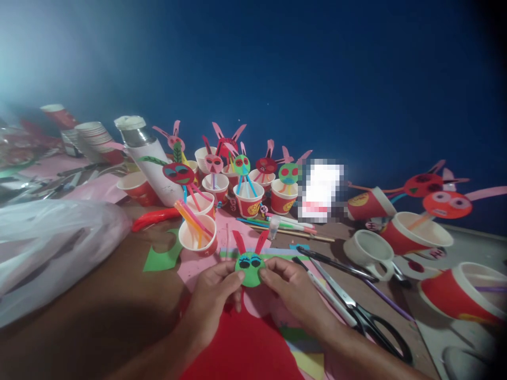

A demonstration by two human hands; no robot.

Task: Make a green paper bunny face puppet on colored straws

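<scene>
Both my hands pinch a small green paper face (249, 268) with dark eyes and two red ears, held just above pink and red paper sheets (241, 343). My left hand (212, 301) grips its left edge with thumb and fingers closed. My right hand (291, 293) grips its right edge the same way. Just beyond the face stands a red and white paper cup (198, 237) with coloured straws in it.
Several cups with paper animal faces on straws (247, 182) stand in a row behind. A white bottle (146, 158) stands at left, a plastic bag (51, 248) lies near left. Black scissors (356, 311), pens and tipped cups (420, 232) lie at right.
</scene>
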